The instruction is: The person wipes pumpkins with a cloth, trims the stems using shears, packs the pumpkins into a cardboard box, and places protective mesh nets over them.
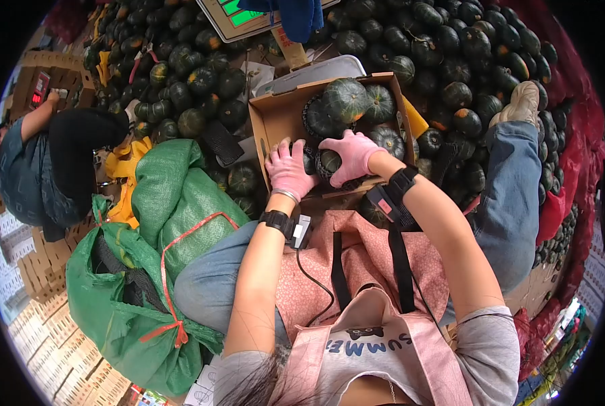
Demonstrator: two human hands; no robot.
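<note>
An open cardboard box (264, 122) stands in front of me with several dark green pumpkins in it. Some wear black net sleeves, and one bare pumpkin (345, 99) sits on top of the others. My left hand (291, 170), in a pink glove, curls over the near left corner of the load against a netted pumpkin (309, 160). Its palm side is hidden. My right hand (350, 158), gloved the same way, has thumb and fingers around a netted pumpkin (328, 162) at the near side of the box.
Loose pumpkins (451, 71) are heaped behind and beside the box. A scale (238, 20) with a green display stands at the back. Green woven sacks (181, 203) lie at my left. A co-worker (45, 162) crouches at far left, near stacked cartons (52, 338).
</note>
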